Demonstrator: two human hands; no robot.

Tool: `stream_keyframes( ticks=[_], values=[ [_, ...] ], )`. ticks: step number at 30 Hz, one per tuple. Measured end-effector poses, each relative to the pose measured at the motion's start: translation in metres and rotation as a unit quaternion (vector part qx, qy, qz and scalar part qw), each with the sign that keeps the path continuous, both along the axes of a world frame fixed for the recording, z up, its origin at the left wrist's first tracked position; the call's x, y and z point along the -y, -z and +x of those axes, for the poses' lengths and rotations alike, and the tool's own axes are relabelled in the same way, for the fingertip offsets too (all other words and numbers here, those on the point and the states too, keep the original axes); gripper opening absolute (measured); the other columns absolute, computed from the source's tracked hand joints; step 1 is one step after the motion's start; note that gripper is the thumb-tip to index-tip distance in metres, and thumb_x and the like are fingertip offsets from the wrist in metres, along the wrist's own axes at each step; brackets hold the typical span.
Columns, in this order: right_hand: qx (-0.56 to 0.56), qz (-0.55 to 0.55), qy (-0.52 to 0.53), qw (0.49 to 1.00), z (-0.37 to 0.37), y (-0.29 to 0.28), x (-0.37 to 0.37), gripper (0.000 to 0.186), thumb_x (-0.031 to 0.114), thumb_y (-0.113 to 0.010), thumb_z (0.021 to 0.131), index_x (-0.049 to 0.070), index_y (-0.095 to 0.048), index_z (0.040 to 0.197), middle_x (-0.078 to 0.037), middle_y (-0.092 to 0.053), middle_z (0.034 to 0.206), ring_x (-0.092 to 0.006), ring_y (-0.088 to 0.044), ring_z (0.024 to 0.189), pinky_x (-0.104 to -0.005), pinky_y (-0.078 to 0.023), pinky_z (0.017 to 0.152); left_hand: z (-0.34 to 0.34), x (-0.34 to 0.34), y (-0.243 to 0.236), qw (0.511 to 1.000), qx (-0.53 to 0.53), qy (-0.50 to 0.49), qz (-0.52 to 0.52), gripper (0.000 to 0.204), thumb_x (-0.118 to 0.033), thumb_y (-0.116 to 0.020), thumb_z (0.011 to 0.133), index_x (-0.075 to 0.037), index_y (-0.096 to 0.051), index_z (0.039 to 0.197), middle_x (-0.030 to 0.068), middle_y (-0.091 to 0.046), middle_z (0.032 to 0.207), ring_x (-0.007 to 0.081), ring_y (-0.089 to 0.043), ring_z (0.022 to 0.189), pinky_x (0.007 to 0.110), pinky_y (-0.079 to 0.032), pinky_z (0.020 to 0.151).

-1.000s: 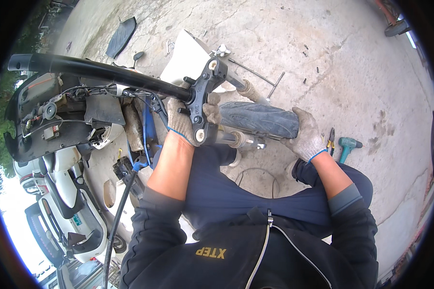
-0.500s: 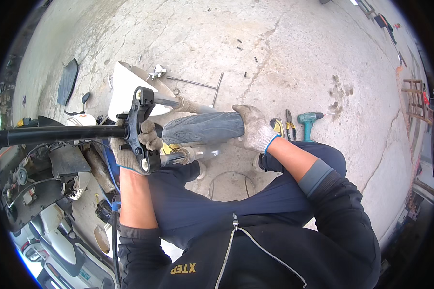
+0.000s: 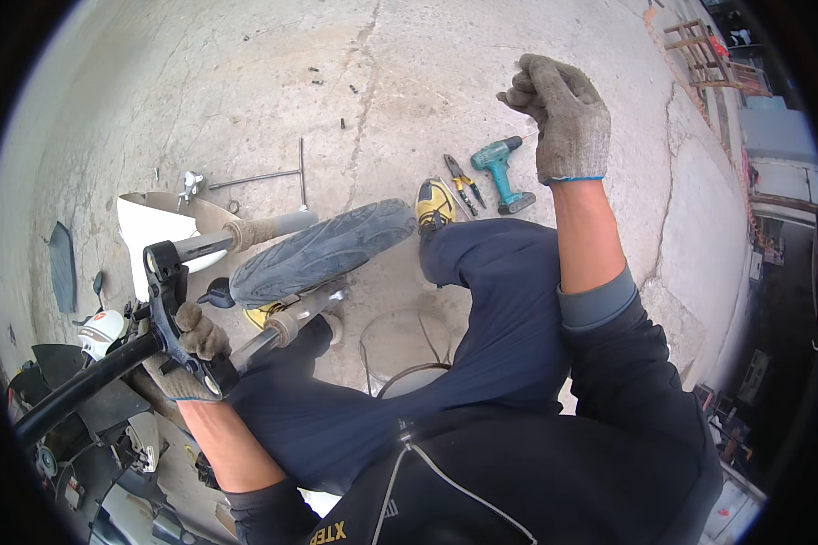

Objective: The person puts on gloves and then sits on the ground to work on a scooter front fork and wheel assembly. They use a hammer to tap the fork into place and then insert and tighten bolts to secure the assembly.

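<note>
My gloved left hand (image 3: 194, 336) grips the black fork clamp (image 3: 164, 286) at lower left; a black steering tube (image 3: 77, 391) runs from it toward the lower-left edge. A tire (image 3: 323, 245) sits between the two fork legs, angled up to the right. My gloved right hand (image 3: 554, 109) is raised at upper right, clear of the tire, fingers loosely bent and apart with nothing visible in them. Just below and left of it lie a teal cordless drill (image 3: 495, 163) and pliers (image 3: 459, 182), beside my yellow shoe (image 3: 434, 204).
A white panel (image 3: 141, 232), a T-handle wrench (image 3: 264, 177) and small bolts lie on the concrete floor. Dark scooter body parts (image 3: 73, 445) crowd the lower left, near a floor mat (image 3: 62, 268). A wooden rack (image 3: 709, 64) stands at the far right.
My right hand has let go of the tire and risen up and right. My left hand and the fork have moved lower in view as the view swung rightward.
</note>
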State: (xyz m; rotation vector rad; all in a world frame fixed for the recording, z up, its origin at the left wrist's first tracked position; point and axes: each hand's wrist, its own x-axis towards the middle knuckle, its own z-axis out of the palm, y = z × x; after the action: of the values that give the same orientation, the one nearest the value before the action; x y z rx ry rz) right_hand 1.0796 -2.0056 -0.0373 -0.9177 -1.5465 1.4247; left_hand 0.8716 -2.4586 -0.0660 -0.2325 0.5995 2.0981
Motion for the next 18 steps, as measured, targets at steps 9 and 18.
stream_keyframes(
  ticks=[9, 18],
  values=[
    [0.240, -0.349, 0.179, 0.888, 0.196, 0.193, -0.066, 0.030, 0.019, -0.068, 0.101, -0.001, -0.067, 0.124, -0.012, -0.072, 0.094, -0.0216, -0.071, 0.073, -0.0381, -0.066, 0.070, 0.000, -0.029, -0.018, 0.999, -0.034, 0.021, -0.033, 0.032, -0.032, -0.052, 0.108, -0.002, -0.051, 0.120, 0.0041, -0.045, 0.085, 0.0125, -0.048, 0.059, 0.029, -0.041, 0.053],
    [0.738, -0.238, -0.111, 0.622, 0.340, 0.296, 0.070, 0.054, 0.031, -0.066, 0.087, 0.009, -0.070, 0.136, -0.020, -0.071, 0.132, -0.0347, -0.069, 0.123, -0.0414, -0.055, 0.102, -0.004, -0.037, -0.012, 0.998, 0.020, 0.059, -0.003, 0.034, -0.018, -0.078, 0.088, -0.002, -0.050, 0.097, 0.0061, -0.052, 0.088, 0.0168, -0.056, 0.060, 0.031, -0.046, 0.049]
  ],
)
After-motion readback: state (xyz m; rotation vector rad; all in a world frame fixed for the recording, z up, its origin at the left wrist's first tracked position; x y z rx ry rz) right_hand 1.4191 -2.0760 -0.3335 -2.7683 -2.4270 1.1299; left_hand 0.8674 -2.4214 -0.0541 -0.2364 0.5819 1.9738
